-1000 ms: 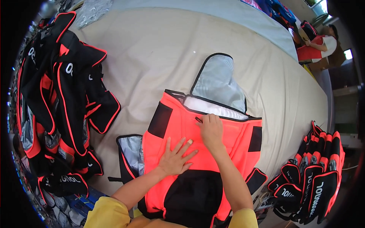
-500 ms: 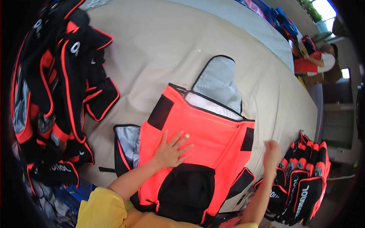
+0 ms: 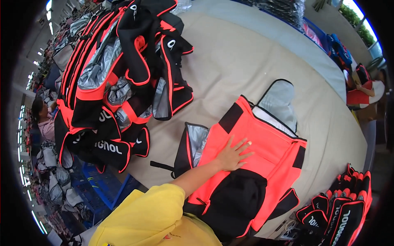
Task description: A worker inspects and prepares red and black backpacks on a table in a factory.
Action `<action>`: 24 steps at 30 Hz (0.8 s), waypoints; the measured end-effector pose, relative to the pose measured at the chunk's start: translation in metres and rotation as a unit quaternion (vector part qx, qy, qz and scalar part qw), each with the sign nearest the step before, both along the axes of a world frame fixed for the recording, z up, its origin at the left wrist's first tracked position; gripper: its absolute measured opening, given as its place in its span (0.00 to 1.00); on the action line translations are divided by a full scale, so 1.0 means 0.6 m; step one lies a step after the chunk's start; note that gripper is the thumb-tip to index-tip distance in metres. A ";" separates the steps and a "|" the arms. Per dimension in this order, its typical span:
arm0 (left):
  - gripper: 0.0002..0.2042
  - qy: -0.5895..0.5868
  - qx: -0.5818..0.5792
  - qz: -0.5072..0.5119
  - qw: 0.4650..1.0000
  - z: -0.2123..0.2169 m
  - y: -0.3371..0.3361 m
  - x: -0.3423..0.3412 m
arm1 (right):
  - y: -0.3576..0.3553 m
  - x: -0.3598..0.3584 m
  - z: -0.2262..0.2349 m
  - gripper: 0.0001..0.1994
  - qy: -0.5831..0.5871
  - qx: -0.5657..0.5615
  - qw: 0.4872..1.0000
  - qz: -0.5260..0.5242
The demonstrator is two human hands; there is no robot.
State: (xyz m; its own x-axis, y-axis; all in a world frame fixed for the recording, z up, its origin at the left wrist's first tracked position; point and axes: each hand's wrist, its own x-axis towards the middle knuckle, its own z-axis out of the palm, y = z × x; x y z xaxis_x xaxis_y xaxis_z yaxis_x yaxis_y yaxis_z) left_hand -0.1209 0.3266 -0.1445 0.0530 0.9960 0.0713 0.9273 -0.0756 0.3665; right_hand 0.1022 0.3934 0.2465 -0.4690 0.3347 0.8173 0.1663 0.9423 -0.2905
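Note:
A bright coral-red and black bag (image 3: 262, 133) lies on the cloth-covered table in front of me, its silver-lined flap (image 3: 279, 100) folded out at the far end. My left hand (image 3: 234, 155) rests flat on the coral panel with its fingers spread, just above the bag's black rounded pocket (image 3: 240, 192). A silver-lined side flap (image 3: 191, 145) sticks out on the bag's left, near my forearm. My right hand is out of sight.
A heap of black and coral bags (image 3: 119, 69) covers the table's left side. Several similar bags (image 3: 340, 209) stand at the lower right. Blue plastic crates (image 3: 102, 188) sit below the heap. One person (image 3: 363, 92) is at the far right, another (image 3: 43, 119) at the far left.
The view has swung left, so more of the left heap shows and the bag appears farther right. My right hand has left the picture. My left hand stays on the coral panel.

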 end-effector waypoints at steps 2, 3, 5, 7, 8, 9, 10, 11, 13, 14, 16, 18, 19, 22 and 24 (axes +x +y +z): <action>0.31 0.007 -0.001 -0.002 1.000 0.002 0.001 0.000 | -0.032 -0.036 -0.016 0.14 0.000 -0.074 0.995 0.063; 0.31 0.014 -0.001 -0.002 1.000 0.003 0.001 0.000 | -0.046 -0.053 -0.025 0.14 0.000 -0.111 0.989 0.095; 0.31 0.036 -0.006 0.002 0.999 0.005 0.000 0.001 | -0.069 -0.079 -0.041 0.16 0.008 -0.182 0.971 0.155; 0.31 0.042 -0.017 0.000 0.999 0.003 -0.001 0.003 | -0.084 -0.097 -0.054 0.17 0.016 -0.251 0.946 0.204; 0.31 0.034 -0.014 -0.004 0.999 0.002 0.000 0.003 | -0.087 -0.105 -0.061 0.18 0.023 -0.287 0.930 0.228; 0.31 0.032 -0.011 -0.005 0.999 0.002 -0.002 0.004 | -0.091 -0.112 -0.066 0.18 0.036 -0.317 0.915 0.248; 0.32 0.049 0.008 0.000 0.999 0.002 -0.002 0.003 | -0.092 -0.117 -0.070 0.19 0.051 -0.347 0.897 0.268; 0.32 0.027 -0.004 -0.007 1.000 0.002 -0.003 0.004 | -0.093 -0.121 -0.074 0.19 0.069 -0.376 0.879 0.287; 0.32 0.036 0.019 0.000 0.999 0.003 -0.002 0.002 | -0.092 -0.127 -0.081 0.21 0.105 -0.419 0.842 0.323; 0.32 0.027 0.019 -0.007 0.999 0.003 -0.002 0.000 | -0.091 -0.129 -0.087 0.21 0.123 -0.437 0.825 0.336; 0.31 0.033 0.018 -0.012 0.999 0.004 -0.001 -0.003 | -0.089 -0.128 -0.098 0.23 0.157 -0.461 0.798 0.355; 0.31 0.027 0.017 -0.006 0.999 0.007 0.000 -0.004 | -0.086 -0.121 -0.103 0.24 0.190 -0.471 0.778 0.370; 0.31 0.021 -0.012 -0.011 1.000 0.008 0.000 -0.004 | -0.083 -0.114 -0.103 0.25 0.206 -0.471 0.771 0.374; 0.30 0.031 -0.034 -0.012 0.999 0.009 0.001 -0.002 | -0.066 -0.076 -0.081 0.27 0.261 -0.451 0.766 0.376; 0.31 0.026 -0.002 0.006 1.000 0.007 0.001 0.000 | -0.049 -0.044 -0.049 0.28 0.298 -0.423 0.770 0.374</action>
State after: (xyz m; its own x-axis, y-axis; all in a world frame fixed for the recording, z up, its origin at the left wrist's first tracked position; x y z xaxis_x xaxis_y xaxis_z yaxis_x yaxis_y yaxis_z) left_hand -0.1212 0.3274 -0.1403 0.0438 0.9970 0.0644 0.9463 -0.0621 0.3173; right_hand 0.0755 0.3643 0.2172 -0.4161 0.6839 0.5992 -0.7307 0.1407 -0.6680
